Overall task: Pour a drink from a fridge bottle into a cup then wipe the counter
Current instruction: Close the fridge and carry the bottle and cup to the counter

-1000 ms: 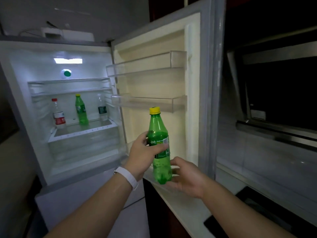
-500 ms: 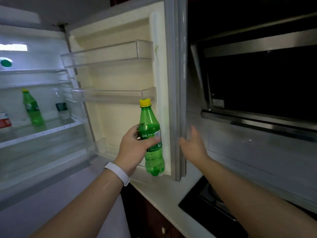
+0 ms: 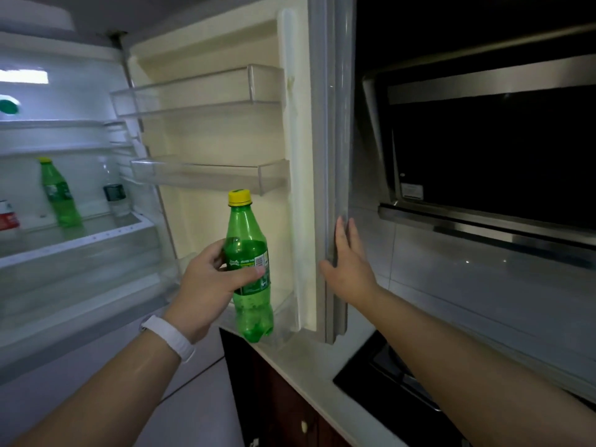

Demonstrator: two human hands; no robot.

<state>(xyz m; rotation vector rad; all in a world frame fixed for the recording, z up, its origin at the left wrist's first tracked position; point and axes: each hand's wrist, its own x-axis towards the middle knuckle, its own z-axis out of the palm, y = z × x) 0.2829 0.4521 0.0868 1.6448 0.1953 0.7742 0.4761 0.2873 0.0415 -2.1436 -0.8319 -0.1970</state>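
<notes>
An open white fridge (image 3: 80, 75) fills the left side, lit from within. Its door (image 3: 225, 137) swings out to the middle, showing a cream inner lining and two clear plastic door shelves (image 3: 206, 174). To the right hangs a dark glass and brushed steel range hood (image 3: 483, 156). Under it a pale stone counter (image 3: 309, 359) runs from the foot of the door toward the lower right. A black glass cooktop (image 3: 380, 382) is set into the counter, and dark wooden cabinets (image 3: 277, 408) stand below its front edge. The left hand (image 3: 206, 285) grips a green plastic bottle with a yellow screw cap (image 3: 253, 301), fingers and thumb curled round its labelled middle. This bottle is upright in the air, in front of the door's lower inner side, with its base just above the counter's left end. The drink in it reaches a little above the label. The right hand (image 3: 348, 266) lies flat against the door's grey outer edge, fingers straight and close together, thumb spread toward the door's front. A white wristband (image 3: 169, 338) circles the left wrist. On the fridge's glass shelf (image 3: 96, 227) stand three more bottles. A second green bottle with a yellow cap (image 3: 59, 195) is in the middle, with a clear bottle bearing a dark label (image 3: 114, 195) to its right. A red-labelled bottle (image 3: 8, 217) is cut off by the left edge.
</notes>
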